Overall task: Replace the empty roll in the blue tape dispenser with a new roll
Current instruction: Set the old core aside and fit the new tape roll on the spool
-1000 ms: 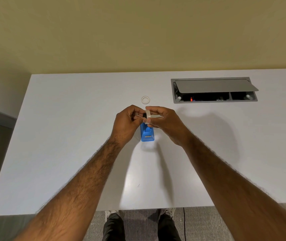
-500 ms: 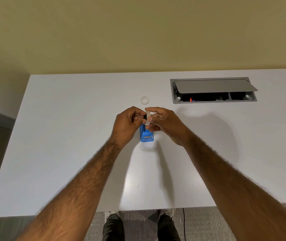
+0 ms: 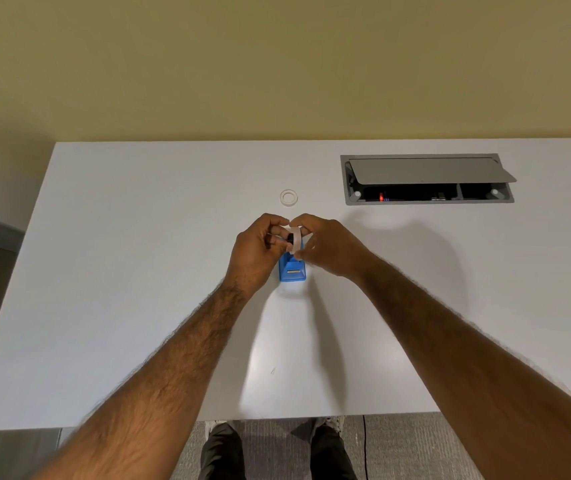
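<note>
Both hands meet just above the blue dispenser on the table. The right hand pinches the tape roll upright; the left hand grips a black hub at its centre.

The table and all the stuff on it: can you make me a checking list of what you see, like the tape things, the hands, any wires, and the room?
Surface: white table, mostly bare, with a hatch propped open.
Job's things: blue tape dispenser stands on the table below the hands; tape roll with a black hub in it is held above the dispenser; a bare ring lies flat farther back, apart from everything.
Clutter: nothing seen.
Grippers: left hand pinches the hub side; right hand grips the roll.
Cables: a thin black cord hangs below the near table edge; a red light glows inside the hatch.
Surroundings: yellowish wall, grey carpet.
</note>
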Tool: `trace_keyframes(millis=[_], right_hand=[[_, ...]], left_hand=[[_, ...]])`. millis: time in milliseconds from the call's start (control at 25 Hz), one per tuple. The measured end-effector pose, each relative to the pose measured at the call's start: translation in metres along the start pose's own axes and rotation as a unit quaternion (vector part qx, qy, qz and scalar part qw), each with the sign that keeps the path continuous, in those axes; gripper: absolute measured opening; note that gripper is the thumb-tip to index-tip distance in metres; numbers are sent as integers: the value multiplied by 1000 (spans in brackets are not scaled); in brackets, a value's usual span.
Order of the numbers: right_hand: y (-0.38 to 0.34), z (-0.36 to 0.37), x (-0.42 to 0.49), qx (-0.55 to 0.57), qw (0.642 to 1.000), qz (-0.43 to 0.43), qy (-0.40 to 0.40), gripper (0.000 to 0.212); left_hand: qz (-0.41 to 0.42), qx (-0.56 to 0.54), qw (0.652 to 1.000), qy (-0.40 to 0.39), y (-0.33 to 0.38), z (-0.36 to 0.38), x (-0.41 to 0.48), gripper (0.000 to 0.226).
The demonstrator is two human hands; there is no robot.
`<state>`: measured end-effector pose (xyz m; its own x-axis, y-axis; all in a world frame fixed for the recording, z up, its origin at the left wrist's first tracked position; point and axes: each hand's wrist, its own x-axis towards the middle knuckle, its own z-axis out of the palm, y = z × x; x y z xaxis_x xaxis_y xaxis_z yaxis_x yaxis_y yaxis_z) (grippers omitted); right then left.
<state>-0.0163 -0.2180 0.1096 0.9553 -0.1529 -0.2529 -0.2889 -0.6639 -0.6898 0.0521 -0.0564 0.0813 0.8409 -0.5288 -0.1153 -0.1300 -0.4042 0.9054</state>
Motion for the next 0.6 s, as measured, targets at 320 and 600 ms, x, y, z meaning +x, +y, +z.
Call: trace_keyframes(millis=[320,600], right_hand=[[15,14,11,-67,997,-7,42,51],[27,33,22,-104,994,-12,44,48]], left_hand=[[-46,41,998,3,-31,2,-3,38],[-69,34,997,0,-43,8,-5,28]])
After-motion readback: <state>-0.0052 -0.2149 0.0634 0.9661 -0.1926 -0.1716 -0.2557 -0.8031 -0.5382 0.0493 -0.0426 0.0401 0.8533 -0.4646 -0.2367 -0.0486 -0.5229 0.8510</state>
